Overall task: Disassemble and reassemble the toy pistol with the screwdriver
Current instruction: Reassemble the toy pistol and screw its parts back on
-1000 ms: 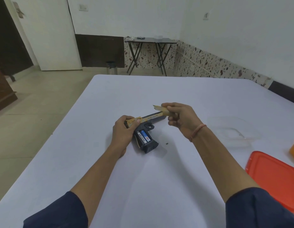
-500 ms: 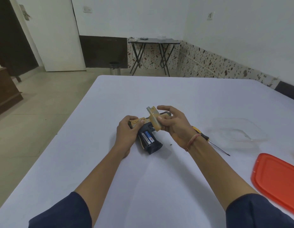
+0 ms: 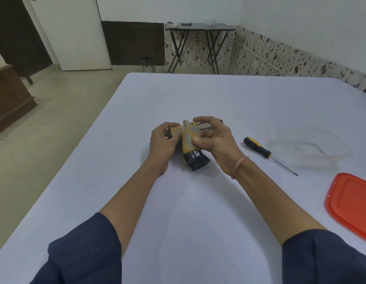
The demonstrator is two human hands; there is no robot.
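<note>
L hand (image 3: 161,140) gripped the toy pistol (image 3: 197,161) by its rear to steady it low over the tabletop (image 3: 198,212) while R hand (image 3: 216,143) pinched a tan panel (image 3: 189,138) across its grip, prob. to seat it; screwdriver (image 3: 258,149) lay unused nearby.

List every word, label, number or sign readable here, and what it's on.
No text is legible.
Label on the batteries in the black toy pistol grip: blurred, unreadable.
Pale markings on the pistol's top strip: too small to read.
Gold plastic cover panel, yellow-and-black screwdriver: no lettering visible.
</note>
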